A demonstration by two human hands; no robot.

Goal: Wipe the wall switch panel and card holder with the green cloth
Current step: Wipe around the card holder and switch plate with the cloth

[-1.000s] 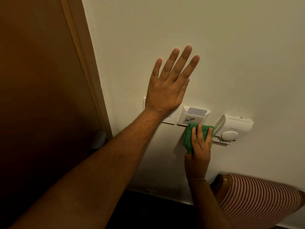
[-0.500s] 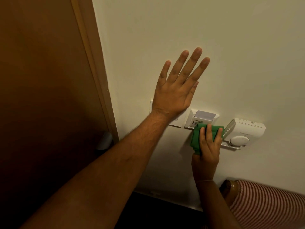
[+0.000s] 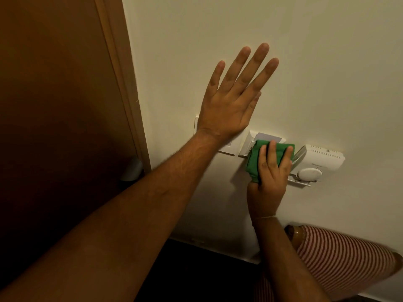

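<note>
My left hand (image 3: 231, 99) lies flat against the cream wall, fingers spread and pointing up, its heel and wrist covering most of the white switch panel (image 3: 226, 148). Just right of it is the white card holder (image 3: 250, 140) with a pale card (image 3: 269, 137) standing in its slot. My right hand (image 3: 270, 175) presses a folded green cloth (image 3: 254, 160) onto the lower front of the card holder, hiding that part.
A white thermostat (image 3: 320, 162) with a round dial is mounted right beside the cloth. A brown door (image 3: 54, 105) and its frame (image 3: 122, 73) fill the left side. Red-and-white striped trousers (image 3: 340, 258) show at bottom right, above a dark floor.
My right hand has pushed the green cloth up over the card holder's front, covering its printed mark. The left hand stays flat on the wall.
</note>
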